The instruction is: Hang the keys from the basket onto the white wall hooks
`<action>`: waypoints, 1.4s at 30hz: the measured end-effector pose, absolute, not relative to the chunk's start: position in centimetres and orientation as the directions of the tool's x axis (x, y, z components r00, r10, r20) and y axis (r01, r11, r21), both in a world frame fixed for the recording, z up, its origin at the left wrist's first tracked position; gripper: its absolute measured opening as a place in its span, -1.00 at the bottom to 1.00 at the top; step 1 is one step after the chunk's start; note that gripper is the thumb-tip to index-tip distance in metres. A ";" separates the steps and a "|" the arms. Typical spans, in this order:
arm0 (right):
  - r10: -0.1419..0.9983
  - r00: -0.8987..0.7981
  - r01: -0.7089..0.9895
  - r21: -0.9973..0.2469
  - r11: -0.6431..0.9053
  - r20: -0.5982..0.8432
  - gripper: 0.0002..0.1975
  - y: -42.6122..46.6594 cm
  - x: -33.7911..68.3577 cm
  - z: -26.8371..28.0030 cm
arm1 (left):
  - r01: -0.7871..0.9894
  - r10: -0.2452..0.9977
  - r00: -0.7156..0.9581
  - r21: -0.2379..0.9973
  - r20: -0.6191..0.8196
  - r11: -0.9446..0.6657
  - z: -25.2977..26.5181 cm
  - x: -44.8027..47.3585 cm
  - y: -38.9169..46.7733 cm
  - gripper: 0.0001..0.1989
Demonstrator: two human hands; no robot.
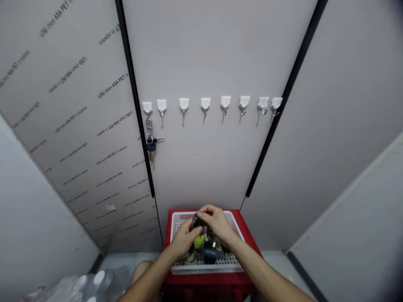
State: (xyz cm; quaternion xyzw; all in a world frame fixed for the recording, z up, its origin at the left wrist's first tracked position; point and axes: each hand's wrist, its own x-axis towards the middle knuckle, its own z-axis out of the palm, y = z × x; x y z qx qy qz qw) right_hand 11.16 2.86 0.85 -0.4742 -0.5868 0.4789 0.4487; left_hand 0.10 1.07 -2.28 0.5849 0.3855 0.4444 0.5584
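My left hand (185,238) and my right hand (216,223) are together over a white plastic basket (189,270). Both have their fingers closed on a small dark bunch of keys (199,221), partly hidden by the fingertips. Below them in the basket lie a bright yellow-green item (198,241), a dark tag with printed digits (212,252) and some camouflage-patterned pieces (190,258). Further up, a set of keys (151,147) hangs from the leftmost white wall hook (147,109).
A row of several white adhesive hooks (205,105) runs across the panel. The basket rests on a red box (248,235). Clear plastic bottles (102,283) stand at the lower left. Black strips (135,96) edge the panel, and walls close in on both sides.
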 end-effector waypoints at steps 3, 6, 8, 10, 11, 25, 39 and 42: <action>0.981 -0.164 0.144 -0.981 0.128 0.104 -0.91 3.3 10.5 1.6 | -0.058 0.966 0.257 0.998 0.042 -0.028 -1.8 -0.6 1.5 -0.82; 0.958 -0.234 0.135 -0.970 0.200 0.165 -0.90 4.2 9.6 3.0 | -0.019 0.959 0.282 0.999 0.031 -0.026 0.2 -2.3 2.1 -0.80; 0.928 -0.292 0.154 -0.946 0.285 0.232 -0.89 5.1 8.9 4.9 | 0.013 0.950 0.310 0.998 0.050 -0.056 2.6 -3.7 2.5 -0.78; 0.882 -0.337 0.182 -0.897 0.404 0.329 -0.88 6.0 7.9 7.5 | 0.032 0.949 0.303 0.994 0.090 -0.105 5.5 -5.1 3.0 -0.76; 0.854 -0.353 0.191 -0.864 0.465 0.382 -0.88 6.5 7.3 9.1 | 0.037 0.951 0.285 0.990 0.119 -0.135 7.0 -5.7 3.2 -0.77; 0.564 -0.202 0.509 -0.406 0.759 0.801 -0.87 12.1 0.2 25.0 | -0.098 0.927 -0.155 0.928 0.342 -0.359 20.9 -7.9 8.3 -0.84; 0.564 -0.243 0.586 -0.344 0.734 0.789 -0.79 10.8 2.5 20.9 | -0.199 0.976 -0.144 0.961 0.165 -0.192 16.5 -6.6 7.9 -0.85; 0.619 -0.300 0.594 -0.366 0.717 0.726 -0.80 9.1 4.9 16.5 | -0.153 0.986 -0.131 0.980 0.106 -0.126 12.3 -5.0 6.9 -0.76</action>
